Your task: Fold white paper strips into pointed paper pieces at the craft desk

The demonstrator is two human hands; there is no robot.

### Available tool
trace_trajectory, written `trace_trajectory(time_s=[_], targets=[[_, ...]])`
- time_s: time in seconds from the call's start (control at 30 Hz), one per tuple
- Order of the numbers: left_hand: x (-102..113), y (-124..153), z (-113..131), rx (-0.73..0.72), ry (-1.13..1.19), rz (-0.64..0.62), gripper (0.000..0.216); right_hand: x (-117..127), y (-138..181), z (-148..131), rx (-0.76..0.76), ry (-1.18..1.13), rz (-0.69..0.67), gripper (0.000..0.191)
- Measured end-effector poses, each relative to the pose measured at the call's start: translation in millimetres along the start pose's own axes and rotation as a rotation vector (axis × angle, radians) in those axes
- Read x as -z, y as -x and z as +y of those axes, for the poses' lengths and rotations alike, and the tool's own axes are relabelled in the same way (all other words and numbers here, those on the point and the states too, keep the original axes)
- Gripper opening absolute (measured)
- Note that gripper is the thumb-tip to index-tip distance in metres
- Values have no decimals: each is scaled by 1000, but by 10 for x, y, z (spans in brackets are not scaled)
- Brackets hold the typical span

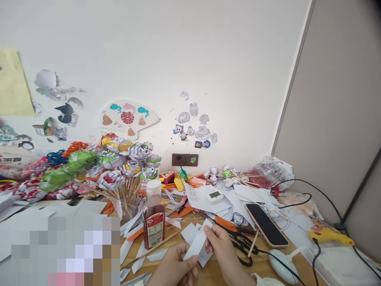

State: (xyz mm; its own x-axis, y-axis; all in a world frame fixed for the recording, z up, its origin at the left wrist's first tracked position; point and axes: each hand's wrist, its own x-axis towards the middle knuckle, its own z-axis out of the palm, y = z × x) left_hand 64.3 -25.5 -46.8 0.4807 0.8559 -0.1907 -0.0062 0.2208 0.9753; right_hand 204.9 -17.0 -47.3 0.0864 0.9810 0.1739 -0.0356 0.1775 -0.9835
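Observation:
Between my two hands is a narrow strip of white paper (197, 243), held slantwise above the wooden table (171, 266). My left hand (175, 264) pinches its lower end with the thumb on top. At the upper end, my right hand (219, 245) grips the paper between thumb and fingers. Another white paper piece hangs or lies just under the strip; I cannot tell whether it is joined. Close to my left hand stands a bottle (154, 216) with a white cap and reddish contents. Black-handled scissors (240, 244) lie beside my right hand.
Paper flowers on sticks (111, 179) fill a container at left. A smartphone (267, 225), white digital timer (214, 195), computer mouse (282, 265) and yellow glue gun (331, 236) lie to the right, with black cables. Paper scraps cover much of the table. The lower left is pixelated.

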Motion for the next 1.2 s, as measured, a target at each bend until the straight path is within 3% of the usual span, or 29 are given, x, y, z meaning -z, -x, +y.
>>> trace_trajectory(time_s=[0.23,0.47,0.6,0.77,0.87,0.97,1.07,1.2], targets=[[8,10,44,-57,-38,56,45,7,-11,-26,29,-6,27,45],[98,-48,2,-100,-19,238,53,-5,6,-108,7,-157,27,38],[89,-9,101,-103,18,322,52,5,-6,-93,-40,-228,15,53],[27,19,158,-63,145,381,52,42,-43,-61,58,-102,143,55],[-27,5,96,65,193,259,56,46,-26,-45,128,31,216,53],[-66,-20,-4,130,150,90,58,2,59,-32,246,250,152,43],[-67,-55,-89,99,169,60,61,-67,170,-25,357,441,38,33],[-52,-101,-132,115,251,68,60,-112,260,-23,370,554,20,32]])
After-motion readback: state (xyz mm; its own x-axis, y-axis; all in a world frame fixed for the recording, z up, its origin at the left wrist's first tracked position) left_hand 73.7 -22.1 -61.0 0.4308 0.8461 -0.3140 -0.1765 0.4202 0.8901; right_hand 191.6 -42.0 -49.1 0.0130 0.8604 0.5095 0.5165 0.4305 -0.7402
